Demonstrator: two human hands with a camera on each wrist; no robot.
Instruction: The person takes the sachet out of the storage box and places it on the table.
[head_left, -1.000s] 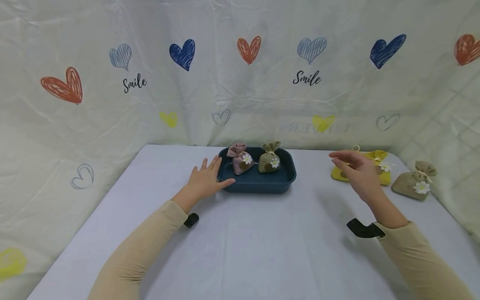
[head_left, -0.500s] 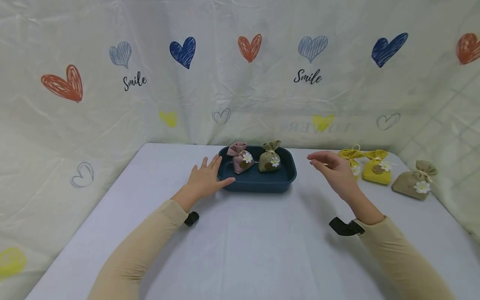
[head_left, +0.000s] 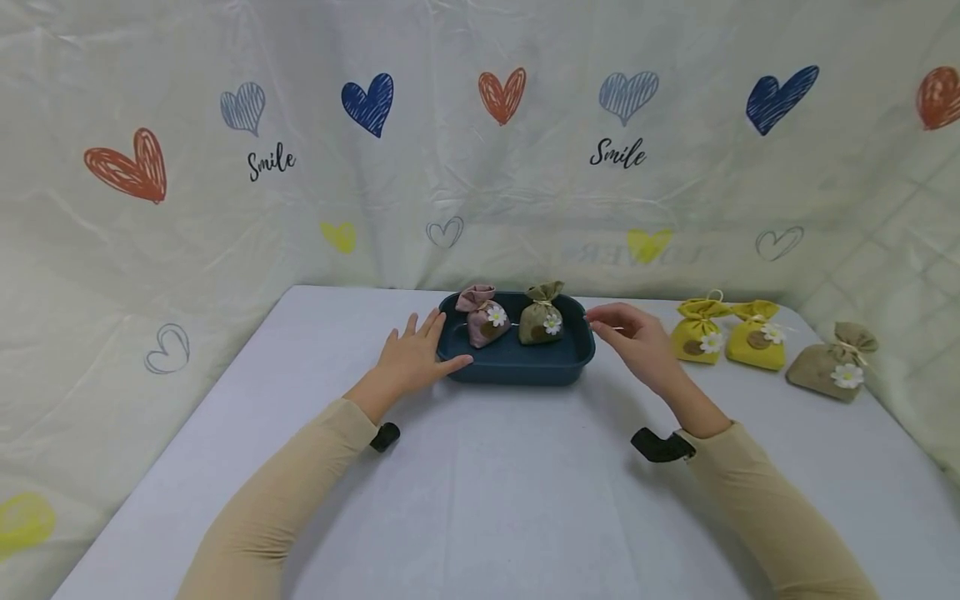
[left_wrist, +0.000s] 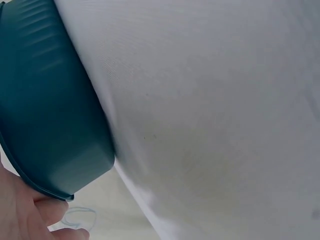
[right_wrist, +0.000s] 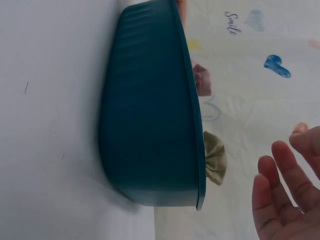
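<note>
A dark blue-green tray stands at the back middle of the table, holding a pink drawstring pouch and an olive-green one, each with a white daisy. My left hand rests at the tray's left end, fingers spread along the rim and thumb over the front corner. At the right end, my right hand hovers with fingertips beside the rim. Its fingers are loosely bent and hold nothing in the right wrist view. The tray's outer wall fills the left of the left wrist view.
Two yellow pouches, one nearer and one further right, lie right of my right hand. A brown pouch lies near the table's right edge. Behind the table hangs a pale curtain printed with hearts.
My right hand has moved left from over the yellow pouches to the tray's right end, uncovering them. The left hand, the tray and the pouches stay where they were.
</note>
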